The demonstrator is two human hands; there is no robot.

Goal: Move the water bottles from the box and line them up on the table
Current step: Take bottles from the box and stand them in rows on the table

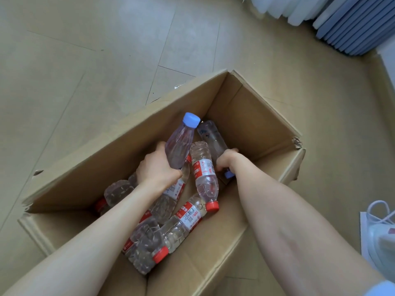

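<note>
An open cardboard box (pixel 252 116) stands on the floor with several clear water bottles lying inside. My left hand (pixel 157 167) grips a blue-capped bottle (pixel 180 144) by its lower body and holds it tilted, cap up and away from me. My right hand (pixel 225 160) is closed around a second blue-capped bottle (pixel 211 134) near its neck; that bottle lies with its base toward the far wall and its cap under my wrist. A red-capped, red-labelled bottle (pixel 204 176) lies between my hands. More red-capped bottles (pixel 183 223) are piled nearer me.
The box sits on a beige tiled floor (pixel 85 60). Stacked blue and white panels (pixel 350 22) lean at the top right. A white sneaker (pixel 382 233) is at the right edge. No table is in view.
</note>
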